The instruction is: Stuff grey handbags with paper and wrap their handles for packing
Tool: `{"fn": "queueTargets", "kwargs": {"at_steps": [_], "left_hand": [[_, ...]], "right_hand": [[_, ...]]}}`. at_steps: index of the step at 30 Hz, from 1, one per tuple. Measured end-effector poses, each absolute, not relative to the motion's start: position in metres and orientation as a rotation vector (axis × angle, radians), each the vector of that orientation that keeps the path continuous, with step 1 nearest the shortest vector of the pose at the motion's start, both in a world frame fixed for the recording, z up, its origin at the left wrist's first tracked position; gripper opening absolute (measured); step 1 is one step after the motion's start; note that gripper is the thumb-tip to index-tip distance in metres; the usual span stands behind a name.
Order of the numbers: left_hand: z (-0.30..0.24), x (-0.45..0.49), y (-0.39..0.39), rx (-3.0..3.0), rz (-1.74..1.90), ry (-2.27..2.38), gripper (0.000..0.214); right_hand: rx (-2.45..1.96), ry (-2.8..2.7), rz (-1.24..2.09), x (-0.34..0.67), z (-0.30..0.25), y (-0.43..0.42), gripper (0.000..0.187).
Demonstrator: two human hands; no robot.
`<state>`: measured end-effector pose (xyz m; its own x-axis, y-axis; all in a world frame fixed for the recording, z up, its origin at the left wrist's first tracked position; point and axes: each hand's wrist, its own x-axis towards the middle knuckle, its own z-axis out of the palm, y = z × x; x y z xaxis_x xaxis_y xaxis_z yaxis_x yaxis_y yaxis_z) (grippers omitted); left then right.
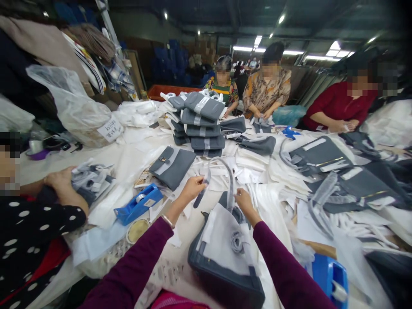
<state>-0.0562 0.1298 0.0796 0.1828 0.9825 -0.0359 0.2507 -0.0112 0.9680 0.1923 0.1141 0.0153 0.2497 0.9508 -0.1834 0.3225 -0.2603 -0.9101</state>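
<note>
A dark grey handbag (pixel 225 283) stands on the table right in front of me, with a white sheet (pixel 219 231) laid over it and a small coiled strap on top. Its long handle (pixel 231 180), wrapped in pale film, arches up above the bag. My left hand (pixel 195 189) pinches one end of this handle, and a dark tip hangs below the fingers. On the other side, my right hand (pixel 244 201) is closed with its fingertips at the handle's lower right part, near the bag's top. Farther off lies a flat grey bag (pixel 174 165) with a flap.
Blue tape dispensers lie at the left (pixel 139 204) and lower right (pixel 330 279). A stack of grey bags (pixel 206 124) rises mid-table. More bags (pixel 322 156) and white paper spread rightward. Co-workers sit opposite; another person's hand (pixel 62 178) works at left.
</note>
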Motion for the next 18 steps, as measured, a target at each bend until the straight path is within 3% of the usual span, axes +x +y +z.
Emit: {"fn": "queueTargets", "kwargs": {"at_steps": [5,10,15,18], "left_hand": [[0.136,-0.056,0.069,2.36,0.606,1.429,0.011],[0.14,-0.055,-0.006,2.632,0.348,1.297,0.024],[0.121,-0.076,-0.048,1.927,0.568,1.305,0.014],[0.114,-0.091,-0.056,1.167,0.525,1.197,0.047]], "right_hand": [[-1.463,-1.17,1.173,0.162,0.064,0.068,0.033],[-1.279,-0.892,1.422,0.109,0.095,0.019,0.052],[-0.874,-0.465,1.49,0.075,0.104,-0.002,0.044],[-0.736,-0.449,1.505,0.069,0.11,-0.005,0.04]]}}
